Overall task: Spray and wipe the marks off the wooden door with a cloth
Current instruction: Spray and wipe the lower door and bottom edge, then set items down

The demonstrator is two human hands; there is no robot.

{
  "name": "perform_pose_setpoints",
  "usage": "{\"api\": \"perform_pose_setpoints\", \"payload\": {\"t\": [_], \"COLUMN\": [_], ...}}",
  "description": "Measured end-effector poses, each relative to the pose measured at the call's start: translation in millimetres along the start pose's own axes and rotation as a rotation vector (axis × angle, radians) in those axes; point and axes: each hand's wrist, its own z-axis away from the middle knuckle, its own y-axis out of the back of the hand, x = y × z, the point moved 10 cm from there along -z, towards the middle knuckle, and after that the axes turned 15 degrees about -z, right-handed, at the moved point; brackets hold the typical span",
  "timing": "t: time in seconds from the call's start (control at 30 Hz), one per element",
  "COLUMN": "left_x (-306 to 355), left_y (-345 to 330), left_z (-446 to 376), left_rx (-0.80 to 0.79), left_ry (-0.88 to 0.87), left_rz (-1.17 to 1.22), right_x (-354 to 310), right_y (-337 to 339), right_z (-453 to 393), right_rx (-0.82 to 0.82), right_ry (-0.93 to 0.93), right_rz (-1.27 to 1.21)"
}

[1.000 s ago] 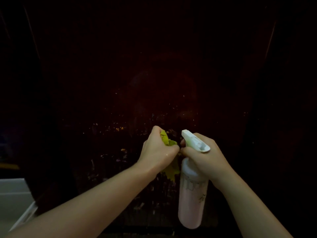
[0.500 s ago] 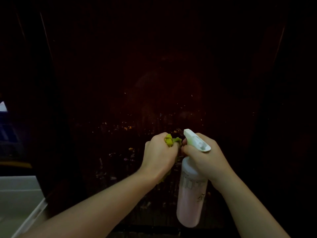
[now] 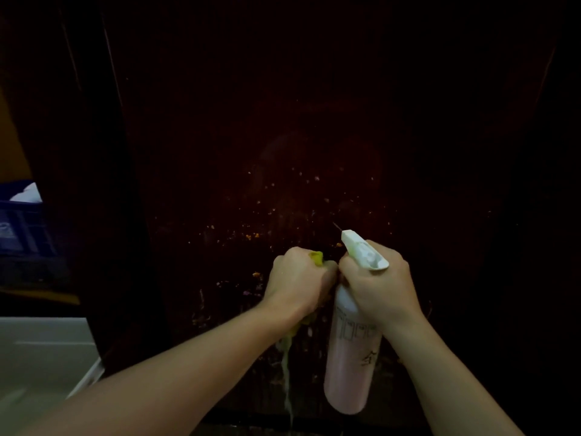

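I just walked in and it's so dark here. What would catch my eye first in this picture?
The pale pink spray bottle, gripped near its white trigger head by the right hand, stands out at lower centre. Right beside it, the left hand clutches a bunched yellow-green cloth. Behind both hands, the dark wooden door is peppered with pale and orange specks.

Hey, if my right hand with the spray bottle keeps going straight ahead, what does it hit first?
Most likely the wooden door, at its speckled patch; the right hand has nothing visible between it and the door, though depth is hard to judge.
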Motion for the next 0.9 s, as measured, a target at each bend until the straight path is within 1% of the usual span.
{"api": "perform_pose_setpoints", "payload": {"t": [0.1,0.2,0.27,0.4,0.5,0.57,0.63,0.7,0.77,0.9], "left_x": [-8,-20,-29,-50,-60,-64,-71,-79,-85,-94], "left_y": [5,-1,-3,8,14,12,12,16,24,51], "left_z": [-3,-2,1,3,5,8,10,11,10,9], "left_rx": [0.03,-0.047,-0.069,-0.043,-0.029,-0.044,-0.043,-0.011,0.039,0.172], "left_ry": [0.004,0.014,0.03,0.099,0.103,0.099,0.12,0.149,0.175,0.209], "left_rz": [-0.05,-0.103,-0.088,-0.029,-0.015,-0.005,0.005,-0.003,-0.038,-0.006], "right_x": [8,16,17,4,-4,-4,1,8,8,-1], "right_y": [-5,-17,-24,-32,-42,-52,-64,-78,-89,-98], "right_z": [0,1,3,3,3,5,8,12,16,19], "right_rx": [-0.029,-0.15,-0.214,-0.198,-0.19,-0.214,-0.257,-0.327,-0.361,-0.296], "right_ry": [-0.052,-0.108,-0.091,0.014,0.05,0.032,-0.031,-0.089,-0.079,0.031], "right_rz": [-0.052,-0.026,-0.017,0.025,0.028,0.014,-0.012,-0.023,-0.019,-0.001]}}
